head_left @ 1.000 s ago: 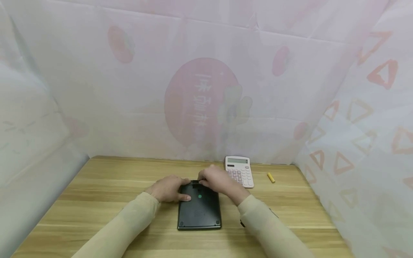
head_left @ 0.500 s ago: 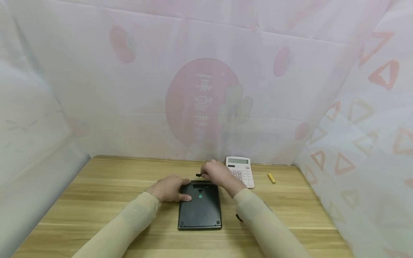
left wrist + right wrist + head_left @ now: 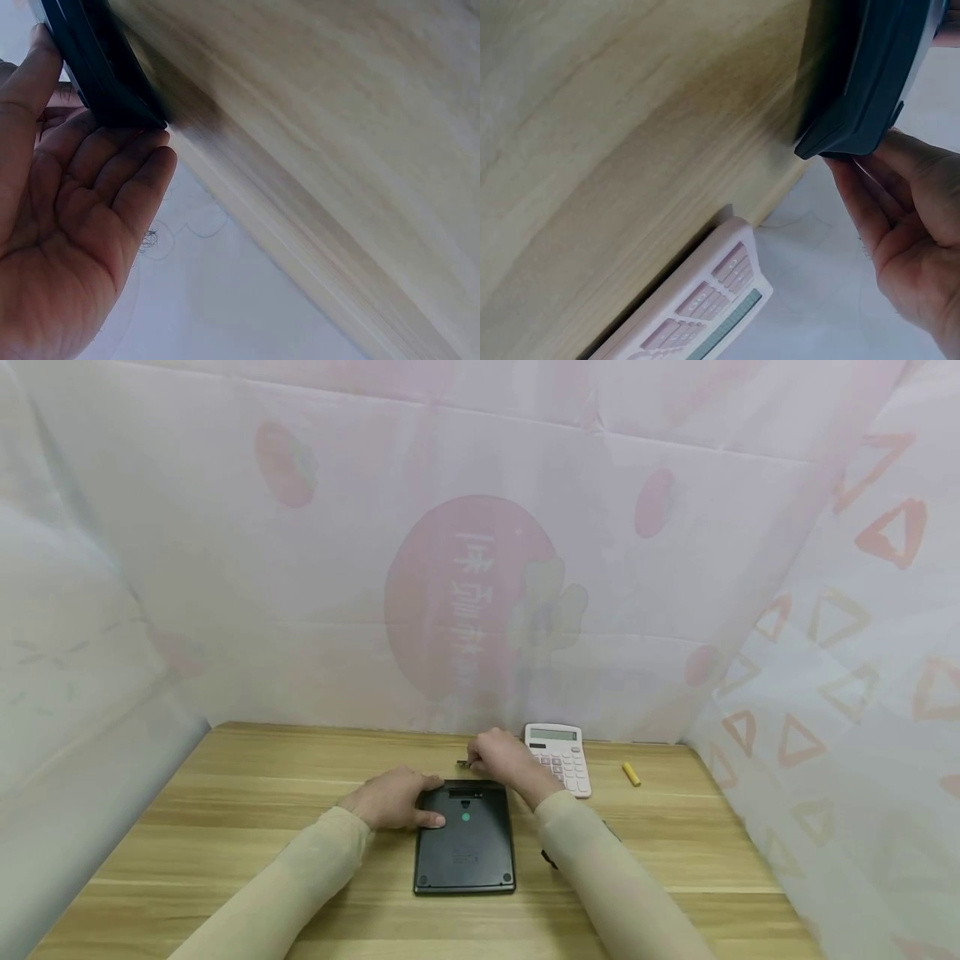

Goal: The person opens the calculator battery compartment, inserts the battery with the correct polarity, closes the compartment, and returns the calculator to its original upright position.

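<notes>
A black calculator (image 3: pixel 465 852) lies face down on the wooden table, with an uncovered battery slot near its far edge. My left hand (image 3: pixel 393 797) holds its left side, the thumb on the back. In the left wrist view, the fingers of that hand (image 3: pixel 90 195) meet the calculator's edge (image 3: pixel 97 67). Just beyond the far edge, my right hand (image 3: pixel 504 756) pinches a small dark battery cover (image 3: pixel 463 763) seen nearly edge-on. The right wrist view has the right hand (image 3: pixel 915 217) behind the calculator's corner (image 3: pixel 870 97), which hides its fingertips.
A white and pink calculator (image 3: pixel 557 739) lies face up behind the right wrist. Farther right is a small yellow cylinder (image 3: pixel 631 774) resembling a battery. Pale printed sheets (image 3: pixel 322 568) rise behind and beside the table (image 3: pixel 225 793).
The right hand has lifted the battery cover off the black calculator, baring the slot, and moved it slightly beyond the far edge while tilting it. The left hand has stayed put.
</notes>
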`<state>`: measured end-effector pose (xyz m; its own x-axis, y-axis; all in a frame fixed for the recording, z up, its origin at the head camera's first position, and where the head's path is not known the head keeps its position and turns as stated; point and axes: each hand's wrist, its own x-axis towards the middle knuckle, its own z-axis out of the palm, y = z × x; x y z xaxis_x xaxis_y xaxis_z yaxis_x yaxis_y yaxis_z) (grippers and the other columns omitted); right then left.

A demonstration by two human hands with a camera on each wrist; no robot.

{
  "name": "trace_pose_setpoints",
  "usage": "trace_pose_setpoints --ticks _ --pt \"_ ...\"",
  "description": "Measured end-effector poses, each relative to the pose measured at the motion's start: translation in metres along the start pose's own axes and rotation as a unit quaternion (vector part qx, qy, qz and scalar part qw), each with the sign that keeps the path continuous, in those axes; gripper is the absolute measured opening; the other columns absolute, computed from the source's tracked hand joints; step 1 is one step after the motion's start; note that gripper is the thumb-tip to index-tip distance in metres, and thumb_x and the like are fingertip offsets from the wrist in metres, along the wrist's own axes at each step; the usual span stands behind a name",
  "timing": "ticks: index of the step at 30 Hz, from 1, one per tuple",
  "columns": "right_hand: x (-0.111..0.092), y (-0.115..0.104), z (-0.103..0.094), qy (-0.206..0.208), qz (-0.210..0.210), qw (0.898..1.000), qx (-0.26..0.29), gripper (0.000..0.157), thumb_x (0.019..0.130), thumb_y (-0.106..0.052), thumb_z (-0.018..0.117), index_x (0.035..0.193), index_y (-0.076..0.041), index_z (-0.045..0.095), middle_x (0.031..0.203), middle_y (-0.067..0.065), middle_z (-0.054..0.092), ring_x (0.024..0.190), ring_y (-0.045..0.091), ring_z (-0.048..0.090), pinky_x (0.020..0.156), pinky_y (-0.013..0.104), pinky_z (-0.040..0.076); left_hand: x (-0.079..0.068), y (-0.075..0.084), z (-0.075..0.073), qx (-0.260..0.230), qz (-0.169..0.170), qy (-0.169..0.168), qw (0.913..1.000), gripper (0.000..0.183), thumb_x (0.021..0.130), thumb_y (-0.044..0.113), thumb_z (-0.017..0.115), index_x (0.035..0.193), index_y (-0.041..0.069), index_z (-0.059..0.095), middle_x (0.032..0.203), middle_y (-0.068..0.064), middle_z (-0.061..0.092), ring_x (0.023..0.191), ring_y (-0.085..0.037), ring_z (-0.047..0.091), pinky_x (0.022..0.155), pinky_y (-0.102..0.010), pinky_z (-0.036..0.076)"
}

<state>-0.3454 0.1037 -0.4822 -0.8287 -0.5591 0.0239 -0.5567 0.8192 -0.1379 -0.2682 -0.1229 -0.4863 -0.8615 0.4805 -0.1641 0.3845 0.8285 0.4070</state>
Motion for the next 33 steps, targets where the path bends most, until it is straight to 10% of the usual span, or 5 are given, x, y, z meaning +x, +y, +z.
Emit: trace_pose_setpoints --ticks 18,33 --pt "-0.006 0.003 0.001 -0.027 0.014 0.999 0.032 0.007 0.096 -0.020 0.078 0.101 -0.017 0.083 0.101 -0.004 0.081 0.086 0.010 0.071 0.078 0.027 0.061 -0.002 -0.001 0.000 0.001 -0.002 0.007 1.0000 0.074 0.086 0.052 0.084 0.146 0.013 0.064 0.140 -0.011 0.071 0.126 -0.024 0.066 0.115 -0.050 0.053" --pt "-0.033 0.018 -0.033 0.035 0.089 0.971 0.220 0.031 0.101 -0.020 0.072 0.130 -0.011 0.074 0.135 0.012 0.073 0.124 0.028 0.071 0.107 0.046 0.060 0.000 -0.005 0.001 0.011 -0.001 0.007 0.9999 0.074 0.088 0.054 0.081 0.147 0.013 0.063 0.149 -0.009 0.066 0.138 -0.030 0.062 0.119 -0.052 0.050"
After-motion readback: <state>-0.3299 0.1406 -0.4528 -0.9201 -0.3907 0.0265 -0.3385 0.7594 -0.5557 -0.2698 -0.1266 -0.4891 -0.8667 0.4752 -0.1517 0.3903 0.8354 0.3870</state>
